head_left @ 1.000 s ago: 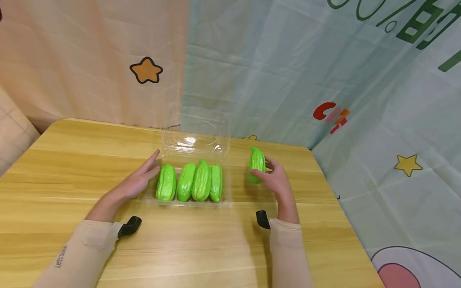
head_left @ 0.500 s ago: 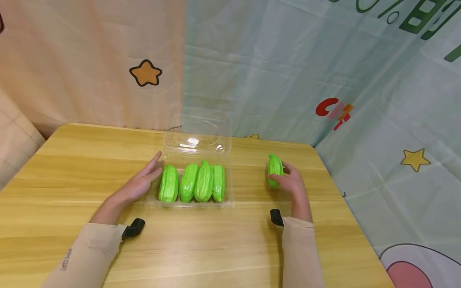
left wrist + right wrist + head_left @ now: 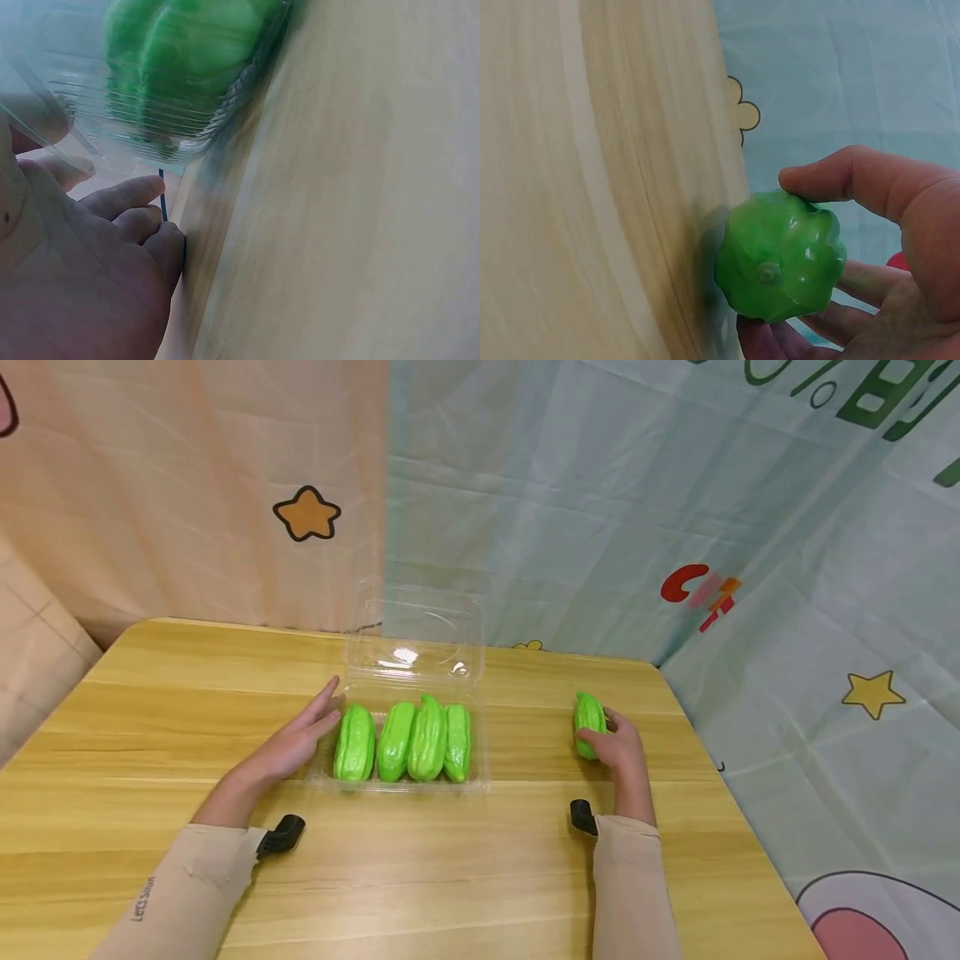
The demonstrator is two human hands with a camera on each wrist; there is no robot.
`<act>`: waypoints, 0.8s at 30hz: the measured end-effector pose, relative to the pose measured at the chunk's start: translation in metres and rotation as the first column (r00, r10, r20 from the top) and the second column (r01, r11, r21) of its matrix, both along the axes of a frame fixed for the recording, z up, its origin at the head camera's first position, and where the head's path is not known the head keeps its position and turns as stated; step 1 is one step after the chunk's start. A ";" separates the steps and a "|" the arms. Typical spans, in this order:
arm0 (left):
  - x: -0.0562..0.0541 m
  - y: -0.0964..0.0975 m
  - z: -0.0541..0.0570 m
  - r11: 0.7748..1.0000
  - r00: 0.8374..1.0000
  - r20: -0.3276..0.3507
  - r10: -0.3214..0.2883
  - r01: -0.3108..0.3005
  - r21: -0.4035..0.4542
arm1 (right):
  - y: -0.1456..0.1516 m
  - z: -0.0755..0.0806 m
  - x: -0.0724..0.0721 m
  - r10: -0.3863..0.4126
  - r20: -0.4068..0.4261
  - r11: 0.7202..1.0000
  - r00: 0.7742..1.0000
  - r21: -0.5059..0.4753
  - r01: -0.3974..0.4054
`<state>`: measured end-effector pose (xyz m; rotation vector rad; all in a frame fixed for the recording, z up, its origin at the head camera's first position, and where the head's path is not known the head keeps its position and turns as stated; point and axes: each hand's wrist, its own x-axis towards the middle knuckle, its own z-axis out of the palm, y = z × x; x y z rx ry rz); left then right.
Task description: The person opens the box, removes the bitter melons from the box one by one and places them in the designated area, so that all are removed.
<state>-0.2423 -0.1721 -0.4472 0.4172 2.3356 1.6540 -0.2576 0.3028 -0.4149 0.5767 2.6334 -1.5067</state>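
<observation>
Ridged green gourd (image 3: pixel 590 724) gripped by right hand (image 3: pixel 622 746); clear clamshell (image 3: pixel 412 787) with four more gourds (image 3: pixel 427 743) flanked by straight-fingered left hand (image 3: pixel 296 742).

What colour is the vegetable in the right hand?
Glossy green; the vegetable shows best, close up, in the right wrist view.

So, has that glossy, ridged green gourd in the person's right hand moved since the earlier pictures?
Yes: in the head view, the ridged green gourd in the right hand has moved rightward, nearer the right edge of the light wooden table.
</observation>
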 end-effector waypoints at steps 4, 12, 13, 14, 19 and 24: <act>-0.002 0.001 0.000 1.000 1.000 -0.004 -0.007 0.007 0.008 | 0.005 -0.003 -0.001 -0.022 -0.007 1.000 1.000 0.003 0.022; -0.001 0.000 -0.001 1.000 0.999 -0.030 -0.009 0.009 0.012 | 0.006 -0.005 -0.002 -0.049 -0.011 0.999 0.999 -0.004 0.049; -0.001 0.000 -0.001 1.000 0.999 -0.033 -0.009 0.010 0.015 | 0.006 -0.005 -0.002 -0.051 -0.010 0.999 0.999 -0.008 0.051; -0.001 0.000 -0.001 1.000 0.999 -0.035 -0.009 0.010 0.016 | 0.006 -0.005 -0.002 -0.054 -0.009 0.998 0.998 -0.013 0.054; -0.001 0.000 0.000 1.000 0.999 -0.038 -0.009 0.010 0.016 | 0.008 -0.007 -0.002 -0.076 -0.004 0.996 0.997 -0.047 0.076; -0.001 0.001 0.000 1.000 0.999 -0.036 -0.009 0.010 0.014 | 0.009 -0.009 -0.002 -0.088 -0.018 0.995 0.996 -0.053 0.087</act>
